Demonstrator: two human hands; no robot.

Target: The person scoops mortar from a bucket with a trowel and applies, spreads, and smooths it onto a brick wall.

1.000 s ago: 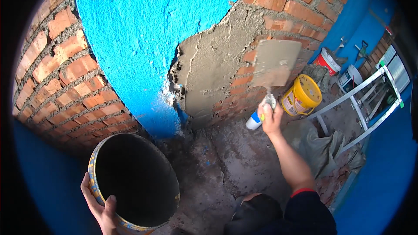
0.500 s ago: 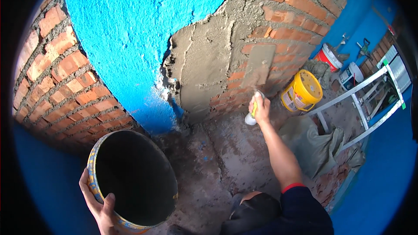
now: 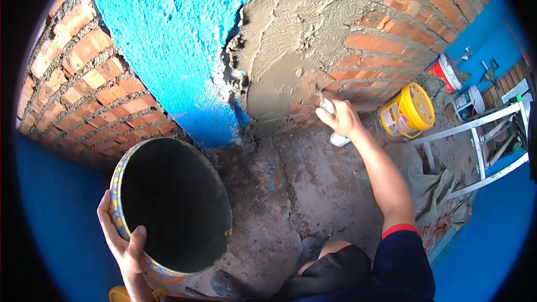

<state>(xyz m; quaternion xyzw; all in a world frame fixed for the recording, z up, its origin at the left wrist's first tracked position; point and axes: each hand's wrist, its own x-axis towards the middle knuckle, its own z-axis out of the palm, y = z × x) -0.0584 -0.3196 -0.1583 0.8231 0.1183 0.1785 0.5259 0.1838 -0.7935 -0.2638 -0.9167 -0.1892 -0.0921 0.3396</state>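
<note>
Right hand [image 3: 341, 118] clenched on trowel handle [image 3: 327, 105], now lower and pressed to the wet mortar patch [image 3: 291, 61], blade hidden | left hand [image 3: 126, 243] grips black bucket [image 3: 170, 207] rim, unchanged | yellow pail [image 3: 408, 111] right of the grip | spreading appears underway.

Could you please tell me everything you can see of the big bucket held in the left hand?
The bucket is large and round, tilted so its open mouth faces the camera. Its inside looks dark and shadowed; whether it holds anything cannot be told. The rim and outer wall are yellowish with blue speckles. The left hand grips its lower left rim, thumb hooked inside. It sits low, before the brick wall and above the mortar-stained floor.
</note>
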